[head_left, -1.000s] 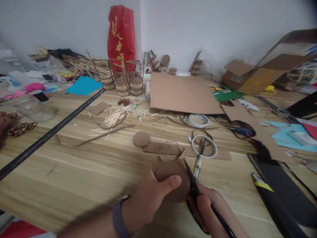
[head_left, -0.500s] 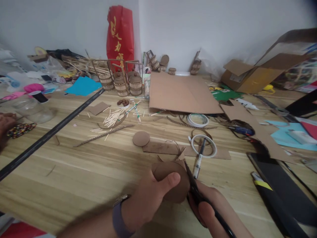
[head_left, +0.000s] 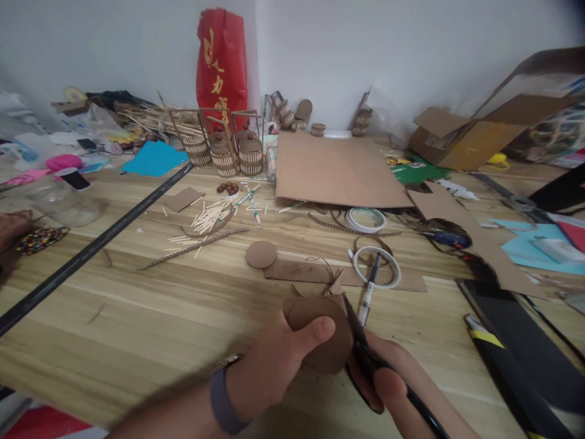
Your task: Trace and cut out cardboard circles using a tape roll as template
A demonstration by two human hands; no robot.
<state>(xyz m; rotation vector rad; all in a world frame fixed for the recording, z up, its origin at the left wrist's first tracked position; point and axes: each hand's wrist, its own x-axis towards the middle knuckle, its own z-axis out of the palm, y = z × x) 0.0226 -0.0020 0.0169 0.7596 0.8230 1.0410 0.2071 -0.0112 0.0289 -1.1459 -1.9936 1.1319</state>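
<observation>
My left hand (head_left: 278, 349) grasps a brown cardboard disc (head_left: 333, 356) at the near middle of the bench (head_left: 159, 347), thumb pressed flat across its upper face, the fingers hidden beneath. My right hand (head_left: 397, 372) is wrapped around the black handles of a pair of scissors (head_left: 361, 352), their dark blades lying along the disc's right edge and pointing to the far side. I cannot tell how wide the blades are parted. A purple watch strap (head_left: 223, 399) circles my left wrist.

Just beyond the disc, a cardboard strip (head_left: 299, 272) lies flat, and a smaller cardboard circle (head_left: 261, 254) sits by its left end. To the right, a pen (head_left: 367, 302) leans over the rim of a white tape roll (head_left: 397, 273). Farther left are a loose heap of matchsticks (head_left: 210, 218) and a small dish of brown beads (head_left: 227, 188). Behind them stand little handled baskets (head_left: 225, 160), with a red bag (head_left: 222, 61) at the wall and a large cardboard sheet (head_left: 342, 171) to their right. At the far left edge, another person's hand (head_left: 13, 228) is beside a cluster of multicoloured beads (head_left: 43, 239).
</observation>
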